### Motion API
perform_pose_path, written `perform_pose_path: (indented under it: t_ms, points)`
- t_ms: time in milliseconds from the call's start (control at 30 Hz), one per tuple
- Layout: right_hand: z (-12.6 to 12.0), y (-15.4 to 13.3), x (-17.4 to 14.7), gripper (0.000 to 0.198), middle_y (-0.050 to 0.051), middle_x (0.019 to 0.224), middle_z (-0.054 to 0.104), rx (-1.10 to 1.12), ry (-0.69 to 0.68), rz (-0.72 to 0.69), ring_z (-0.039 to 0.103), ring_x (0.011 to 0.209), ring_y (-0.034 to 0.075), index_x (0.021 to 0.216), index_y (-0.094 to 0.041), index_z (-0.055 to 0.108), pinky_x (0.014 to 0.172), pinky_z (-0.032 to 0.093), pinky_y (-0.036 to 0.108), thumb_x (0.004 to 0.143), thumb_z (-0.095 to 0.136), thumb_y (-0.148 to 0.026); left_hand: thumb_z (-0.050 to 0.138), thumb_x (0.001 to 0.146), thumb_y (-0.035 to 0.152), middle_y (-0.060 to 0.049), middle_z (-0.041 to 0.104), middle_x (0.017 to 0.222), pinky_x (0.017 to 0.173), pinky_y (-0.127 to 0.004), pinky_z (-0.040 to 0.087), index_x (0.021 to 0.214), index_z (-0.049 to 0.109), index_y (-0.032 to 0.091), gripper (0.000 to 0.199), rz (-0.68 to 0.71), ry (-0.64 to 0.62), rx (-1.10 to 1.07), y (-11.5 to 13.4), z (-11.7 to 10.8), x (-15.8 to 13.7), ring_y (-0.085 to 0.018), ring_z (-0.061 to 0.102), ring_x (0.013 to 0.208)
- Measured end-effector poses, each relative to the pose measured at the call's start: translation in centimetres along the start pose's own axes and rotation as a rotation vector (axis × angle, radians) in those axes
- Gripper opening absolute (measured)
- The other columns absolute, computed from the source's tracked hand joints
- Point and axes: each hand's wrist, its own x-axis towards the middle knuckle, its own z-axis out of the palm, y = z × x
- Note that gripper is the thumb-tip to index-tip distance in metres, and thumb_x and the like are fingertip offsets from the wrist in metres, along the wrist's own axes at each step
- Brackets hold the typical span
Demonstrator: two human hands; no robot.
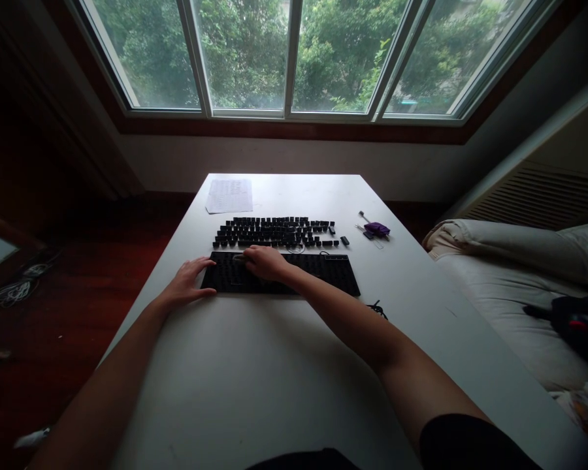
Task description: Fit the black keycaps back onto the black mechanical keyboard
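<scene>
A black keyboard (pixel 313 274), its keycaps apparently off, lies across the white table. At its left end is my left hand (pixel 189 282), with the fingers at the far corner and the thumb at the near corner, holding that edge. Over the left part of the keyboard, my right hand (pixel 264 262) is closed on a small pale grey thing (pixel 239 258), perhaps a cloth; its kind is unclear. Just behind the keyboard, black keycaps (pixel 274 232) stand in several rows. A thin ring-shaped wire thing (pixel 295 249) lies between the rows and the keyboard.
A printed paper sheet (pixel 229 196) lies at the table's far left. To the right are a purple pouch-like item (pixel 377 229), a small brush-like tool (pixel 362 215) and a black cable (pixel 378 309). Beside the white table (pixel 255 365) stands a light-covered bed or couch (pixel 490 287).
</scene>
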Motion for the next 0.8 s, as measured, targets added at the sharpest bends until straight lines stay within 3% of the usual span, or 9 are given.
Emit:
perform_pose_path:
  t_ms: [133,267,333,500,600,800]
  points:
    - [0.0,-3.0,-0.6,0.020,0.010,0.108,0.072,-0.025,-0.125,-0.150,0.066,0.092,0.022,0.102,-0.017,0.071,0.069,0.041,0.026,0.091,0.058,-0.027,0.069,0.074,0.069,-0.011,0.045,0.153,0.119,-0.057,0.026,0.141,0.049,0.027,0.081,0.003,0.004,0.005,-0.2,0.1,0.1,-0.038,0.038,0.142]
    - [-0.4,-4.8,-0.9,0.017,0.004,0.088,0.073,0.141,-0.392,-0.409,0.063,0.075,0.016,0.095,-0.019,0.072,0.064,0.037,0.024,0.090,0.061,-0.031,0.070,0.074,0.069,-0.011,0.048,0.151,0.117,-0.053,0.031,0.140,0.051,0.026,0.081,0.024,0.029,0.005,-0.3,0.0,0.1,-0.037,0.041,0.141]
    - [-0.6,-4.7,-0.6,0.017,0.003,0.088,0.072,0.211,-0.361,-0.446,0.062,0.074,0.015,0.099,-0.019,0.072,0.065,0.037,0.024,0.092,0.060,-0.030,0.070,0.074,0.068,-0.011,0.048,0.150,0.117,-0.052,0.032,0.140,0.051,0.026,0.081,0.029,0.026,0.002,-0.4,0.0,0.0,-0.036,0.040,0.141]
    - [-0.9,-2.9,1.0,0.025,0.007,0.111,0.068,0.089,-0.025,-0.159,0.063,0.090,0.019,0.113,-0.020,0.067,0.070,0.040,0.025,0.097,0.052,-0.030,0.068,0.075,0.070,-0.011,0.044,0.154,0.120,-0.055,0.026,0.142,0.048,0.028,0.083,0.004,0.008,0.004,-0.6,0.1,-0.2,-0.037,0.037,0.144]
    - [-1.0,-2.2,1.6,0.027,0.009,0.118,0.063,-0.112,-0.014,-0.003,0.063,0.100,0.022,0.118,-0.023,0.064,0.073,0.043,0.027,0.097,0.049,-0.030,0.067,0.075,0.072,-0.010,0.043,0.155,0.121,-0.057,0.022,0.142,0.048,0.029,0.082,-0.008,0.006,0.000,-0.7,0.0,-0.3,-0.037,0.035,0.145]
    - [0.0,-2.9,1.9,0.036,0.010,0.121,0.064,-0.158,-0.067,-0.007,0.066,0.098,0.024,0.126,-0.023,0.058,0.071,0.046,0.028,0.095,0.055,-0.041,0.068,0.074,0.072,-0.010,0.043,0.155,0.121,-0.056,0.021,0.142,0.049,0.029,0.083,-0.013,0.004,-0.008,-1.0,-0.1,-0.4,-0.037,0.035,0.145]
